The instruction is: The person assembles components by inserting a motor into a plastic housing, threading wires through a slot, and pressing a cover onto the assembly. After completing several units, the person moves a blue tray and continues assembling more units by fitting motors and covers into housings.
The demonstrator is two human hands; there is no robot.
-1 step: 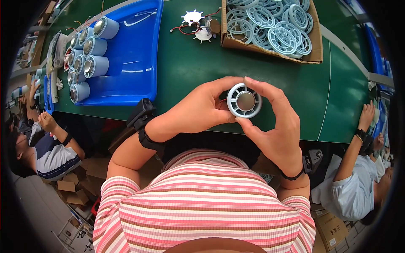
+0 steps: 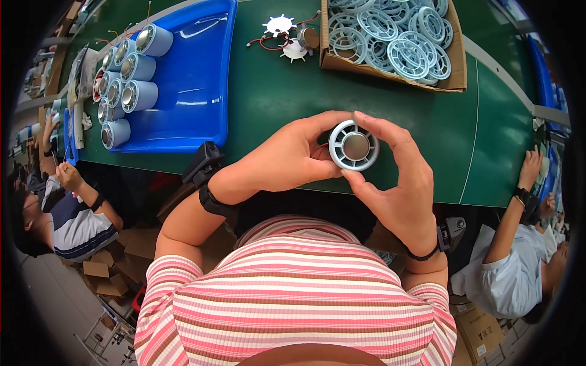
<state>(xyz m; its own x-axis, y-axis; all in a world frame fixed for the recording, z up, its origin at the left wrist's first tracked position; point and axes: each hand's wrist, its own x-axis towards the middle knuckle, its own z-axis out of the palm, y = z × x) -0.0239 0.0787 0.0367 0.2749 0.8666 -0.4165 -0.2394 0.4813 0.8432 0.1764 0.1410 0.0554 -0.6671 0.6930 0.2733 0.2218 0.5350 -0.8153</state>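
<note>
Between my hands, above the near edge of the green table, is a round motor housing (image 2: 354,145) with a pale rim, spokes and a silver metal disc in its middle. My left hand (image 2: 292,152) grips its left side with fingers and thumb, and a bit of red wire shows beside that palm. On the right, my right hand (image 2: 400,174) curves around the rim, forefinger at the top and thumb at the bottom. The housing's silver face points up toward me. Its underside is hidden.
A blue tray (image 2: 210,131) at the left carries several pale motor housings (image 2: 139,96). A cardboard box (image 2: 455,82) of pale spoked rings (image 2: 408,59) stands at the far right. Between them lie white toothed discs (image 2: 279,25) and a small wired motor (image 2: 309,38). Co-workers sit on both sides.
</note>
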